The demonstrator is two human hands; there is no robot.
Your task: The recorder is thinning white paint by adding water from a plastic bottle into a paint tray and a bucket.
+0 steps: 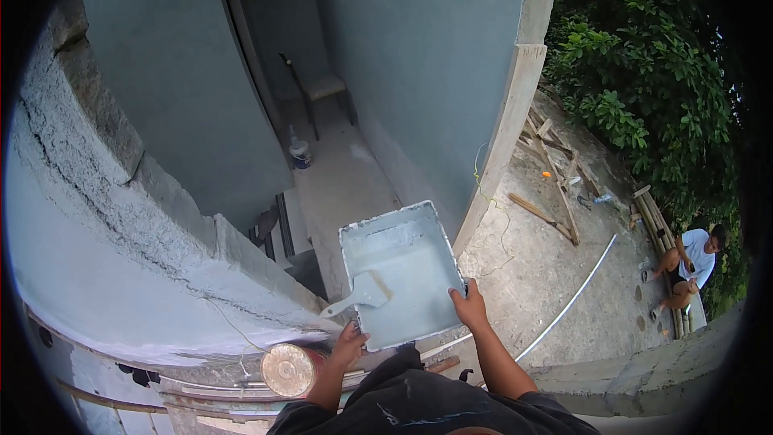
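Note:
Between my two hands I hold a square paint tray (439,306) coated in pale grey-blue paint. My left hand (349,345) is closed on its near left edge, and my right hand (469,304) grips the right side with the thumb over the rim. A paintbrush (367,293) lies in the tray, its handle sticking out over the left rim above my left hand. Its bristles rest on the wet paint. The fingers under the tray are hidden.
A rough block wall (173,201) runs along the left. Below it stands a round bucket (290,370). Inside the painted room are a chair (318,89) and a small paint pail (299,155). Outside, timber pieces (555,193) and a white pipe (568,306) lie near a seated person (692,258).

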